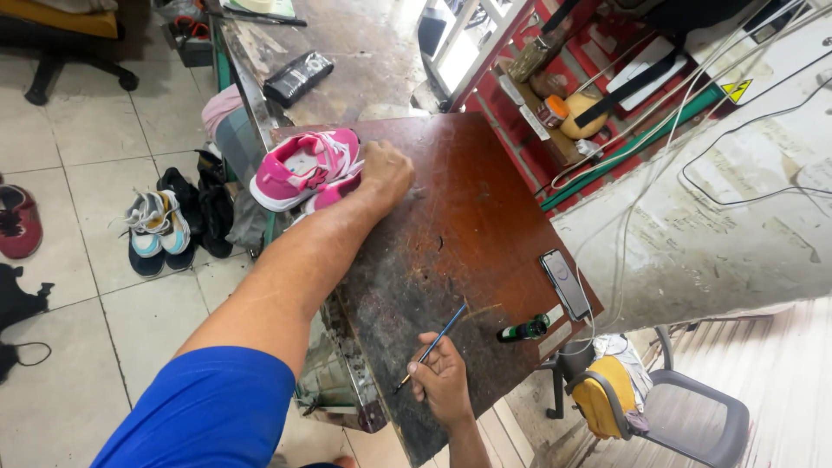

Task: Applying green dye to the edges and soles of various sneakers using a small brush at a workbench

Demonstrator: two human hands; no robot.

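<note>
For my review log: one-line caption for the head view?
Left hand grips a pink shoe on a worn workbench; right hand holds a thin brush.

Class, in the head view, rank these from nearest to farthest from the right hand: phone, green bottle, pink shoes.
1. Green bottle, just right of the right hand.
2. Phone, at the board's right edge.
3. Pink shoes, far end, by the left hand.

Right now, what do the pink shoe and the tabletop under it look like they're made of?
Pink shoe: seems synthetic mesh and smooth faux leather with a white rubbery sole, judging by its sheen. Tabletop: probably reddish-brown varnished wood or board, worn dull and scratched grey toward the near edge.
</note>
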